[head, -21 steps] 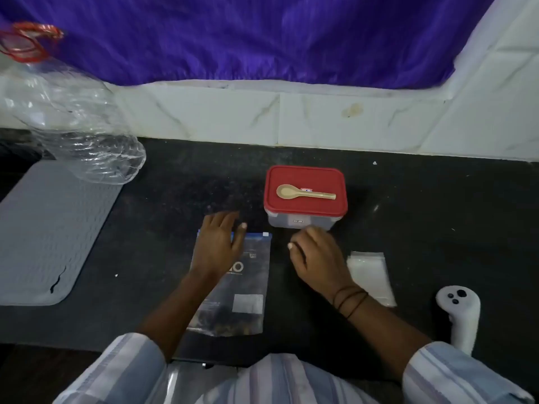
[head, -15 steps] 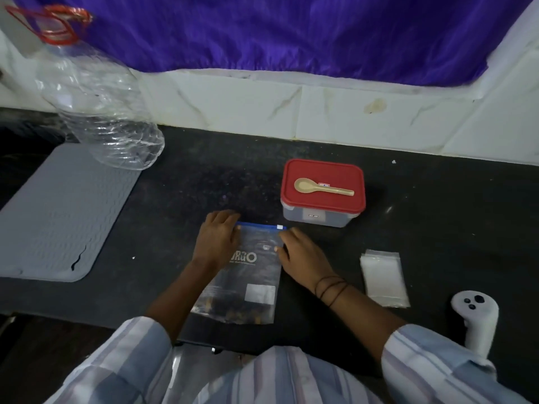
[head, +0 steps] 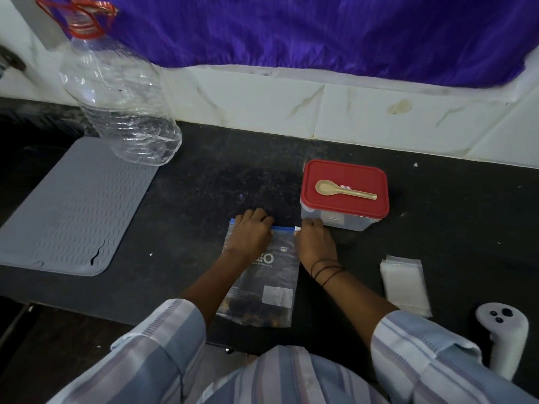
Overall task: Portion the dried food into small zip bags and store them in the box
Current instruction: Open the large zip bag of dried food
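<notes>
Zip bag (head: pixel 264 275) lies flat on the dark worktop (head: pixel 204 199) at 6 o'clock, blue seal strip at its far edge, dried food (head: pixel 256 312) settled at the near end. Left hand (head: pixel 250 234) rests on the bag's far left corner, fingers (head: pixel 256 218) curled together on the strip. Right hand (head: pixel 315 240) at the far right corner, fingers pinching the white slider (head: pixel 297 228). Box (head: pixel 344 195), red lid on, sits at 1 o'clock just beside the right hand; 1 spoon (head: pixel 344 190) lies on the lid. Stack of small bags (head: pixel 405 284) at 4 o'clock.
</notes>
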Motion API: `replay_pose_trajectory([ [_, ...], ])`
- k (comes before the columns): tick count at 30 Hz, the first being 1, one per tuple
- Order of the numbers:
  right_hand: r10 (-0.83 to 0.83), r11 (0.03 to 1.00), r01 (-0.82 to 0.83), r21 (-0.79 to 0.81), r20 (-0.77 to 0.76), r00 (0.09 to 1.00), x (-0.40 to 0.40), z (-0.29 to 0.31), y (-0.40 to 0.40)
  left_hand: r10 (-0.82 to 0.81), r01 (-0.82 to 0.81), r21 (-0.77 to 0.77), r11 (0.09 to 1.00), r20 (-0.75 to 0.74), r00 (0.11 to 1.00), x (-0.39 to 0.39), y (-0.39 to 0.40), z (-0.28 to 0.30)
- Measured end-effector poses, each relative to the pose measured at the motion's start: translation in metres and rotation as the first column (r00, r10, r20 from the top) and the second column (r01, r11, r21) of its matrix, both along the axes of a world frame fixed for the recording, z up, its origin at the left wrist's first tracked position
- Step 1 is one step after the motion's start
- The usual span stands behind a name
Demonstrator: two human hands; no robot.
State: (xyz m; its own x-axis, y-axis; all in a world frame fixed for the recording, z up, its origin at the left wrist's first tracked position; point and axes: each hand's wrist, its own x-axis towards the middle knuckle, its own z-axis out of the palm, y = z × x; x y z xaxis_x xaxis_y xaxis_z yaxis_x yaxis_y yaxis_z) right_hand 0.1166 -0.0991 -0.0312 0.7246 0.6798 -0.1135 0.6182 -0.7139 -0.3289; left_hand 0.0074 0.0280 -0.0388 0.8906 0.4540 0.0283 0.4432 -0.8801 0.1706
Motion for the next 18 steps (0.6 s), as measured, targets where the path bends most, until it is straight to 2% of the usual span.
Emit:
replay_pose_trajectory([
  [7,-0.007,0.998,0.005,0.062,0.019,1.0,-0.001,-0.009,-0.002,-0.004,0.007,-0.027,1.0,0.097,0.995,-0.002,0.002,-0.007],
  [12,0.017,0.946,0.061,0.319,-0.235,0.972,0.005,-0.001,-0.01,-0.018,0.033,-0.091,0.995,0.169,0.985,-0.006,0.006,0.002],
  [18,0.122,0.859,0.038,0.511,-0.277,0.953,0.004,0.019,-0.03,-0.193,0.213,-0.053,0.976,0.255,0.948,-0.002,-0.003,0.02],
])
